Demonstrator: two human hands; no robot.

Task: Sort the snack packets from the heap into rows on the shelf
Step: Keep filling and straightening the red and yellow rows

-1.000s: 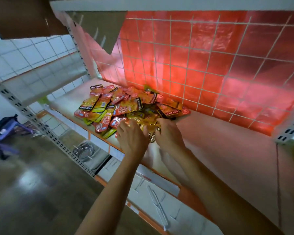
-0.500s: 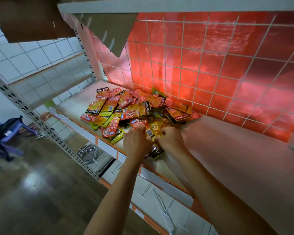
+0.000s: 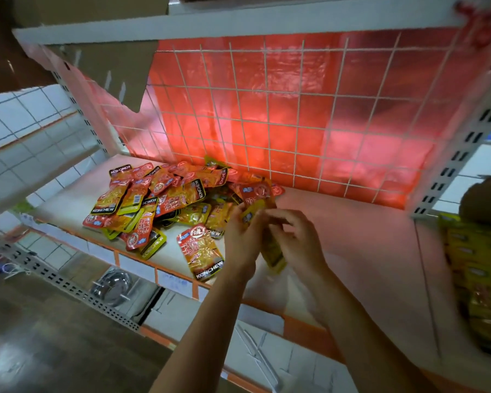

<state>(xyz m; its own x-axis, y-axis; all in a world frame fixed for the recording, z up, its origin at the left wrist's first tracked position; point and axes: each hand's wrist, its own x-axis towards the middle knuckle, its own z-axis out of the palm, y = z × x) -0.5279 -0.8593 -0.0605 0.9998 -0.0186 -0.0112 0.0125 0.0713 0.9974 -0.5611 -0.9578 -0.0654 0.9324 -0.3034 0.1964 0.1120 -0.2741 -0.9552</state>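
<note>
Nearest, two bare forearms reach over the front edge and meet low above the board. The left hand (image 3: pixel 241 242) grips the held packets (image 3: pixel 257 197), a small bunch stood on end, its fingers curled round one side. The right hand (image 3: pixel 298 239) pinches the other side with bent fingertips, thumb underneath. This looks like squaring the bunch so the packets face one way before they go down together. How many are in the bunch cannot be told, as the fingers cover most of it. Just left of the hands a loose packet (image 3: pixel 200 251) lies flat and face up near the front edge, apart from the rest. Beyond it the heap (image 3: pixel 159 199) sprawls over the left part of the shelf (image 3: pixel 366 245), red and yellow packets overlapping at all angles, its far side against the back. To the right of the hands the board is bare, so that is probably where the rows are meant to start; none shows yet. Farthest back, a wire grid (image 3: pixel 298 124) in front of red film (image 3: pixel 352 143) closes the bay and would stop packets sliding off behind.
</note>
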